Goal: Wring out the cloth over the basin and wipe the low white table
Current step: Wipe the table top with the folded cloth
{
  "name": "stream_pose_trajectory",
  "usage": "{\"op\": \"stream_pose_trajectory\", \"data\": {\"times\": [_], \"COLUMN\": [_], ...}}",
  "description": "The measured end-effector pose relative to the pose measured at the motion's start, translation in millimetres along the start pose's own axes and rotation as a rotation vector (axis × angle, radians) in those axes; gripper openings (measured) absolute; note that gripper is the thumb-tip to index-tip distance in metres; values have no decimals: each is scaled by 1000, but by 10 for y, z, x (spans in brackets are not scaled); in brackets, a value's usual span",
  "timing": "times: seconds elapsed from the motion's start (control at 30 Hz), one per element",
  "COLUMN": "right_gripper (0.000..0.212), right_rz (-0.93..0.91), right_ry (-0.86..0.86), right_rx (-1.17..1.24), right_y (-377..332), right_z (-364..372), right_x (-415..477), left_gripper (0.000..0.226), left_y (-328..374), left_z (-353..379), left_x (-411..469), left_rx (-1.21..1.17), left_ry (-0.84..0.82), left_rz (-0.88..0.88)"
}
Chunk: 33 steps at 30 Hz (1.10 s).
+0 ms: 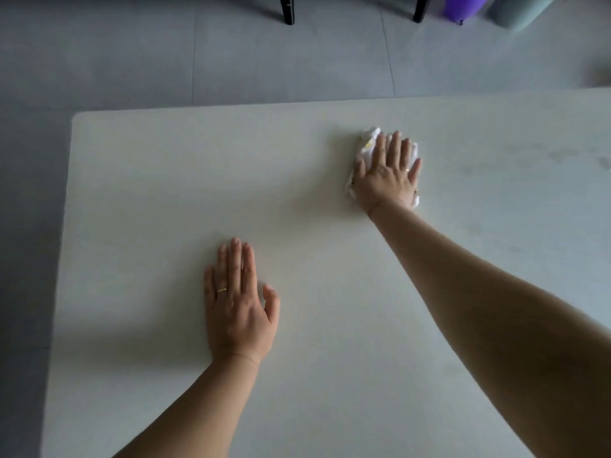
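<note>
Right hand (386,175) flat with straight fingers pressing white cloth (365,143) onto low white table (148,193), left hand (238,302) spread flat on tabletop, holding nothing

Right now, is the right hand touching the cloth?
Touching. The head view shows the right hand pressed flat on the cloth, which bunches out past the fingertips and wrist on the white table.

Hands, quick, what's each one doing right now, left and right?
Left hand: open, flat on the white table, holding nothing.
Right hand: open, fingers straight, pressing the white cloth onto the table.
</note>
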State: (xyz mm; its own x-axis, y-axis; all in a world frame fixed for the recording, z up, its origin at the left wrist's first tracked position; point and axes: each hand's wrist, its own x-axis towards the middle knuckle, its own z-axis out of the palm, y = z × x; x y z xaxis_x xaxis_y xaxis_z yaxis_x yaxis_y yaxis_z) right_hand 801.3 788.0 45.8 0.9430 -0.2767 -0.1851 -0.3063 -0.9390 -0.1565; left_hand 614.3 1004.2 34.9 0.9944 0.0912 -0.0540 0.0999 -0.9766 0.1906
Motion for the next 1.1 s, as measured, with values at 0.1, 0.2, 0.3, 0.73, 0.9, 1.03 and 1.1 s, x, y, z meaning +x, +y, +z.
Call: {"op": "stream_pose_trajectory", "data": {"times": [0.1,0.2,0.3,0.73,0.9,1.03,1.1], "right_gripper": [63,61,59,63,60,60,61], "right_rz": [-259,-452,-489,-150,-476,-203,-76], "right_ry": [-11,-54,-47,20,-51,-18,-50], "right_rx": [-21,-23,-14,3,-4,-54,-79], "right_y": [-377,-333,86,368,651,1478,1674], "right_z": [186,224,106,163,141,-47,-73], "right_x": [-518,-758,-626,-998,-1242,-1026,-998], "left_gripper": [65,65,65,67,69,68,68], "left_y": [-5,-15,-9,19,43,108,283], "left_z": [0,-8,-14,-5,-8,-70,-102], "left_x": [3,3,9,-8,-14,-87,-260], "left_rx": [3,-6,0,14,41,80,65], "left_ry": [0,0,9,49,23,40,60], "left_rz": [6,7,18,-3,-4,-62,-61]}}
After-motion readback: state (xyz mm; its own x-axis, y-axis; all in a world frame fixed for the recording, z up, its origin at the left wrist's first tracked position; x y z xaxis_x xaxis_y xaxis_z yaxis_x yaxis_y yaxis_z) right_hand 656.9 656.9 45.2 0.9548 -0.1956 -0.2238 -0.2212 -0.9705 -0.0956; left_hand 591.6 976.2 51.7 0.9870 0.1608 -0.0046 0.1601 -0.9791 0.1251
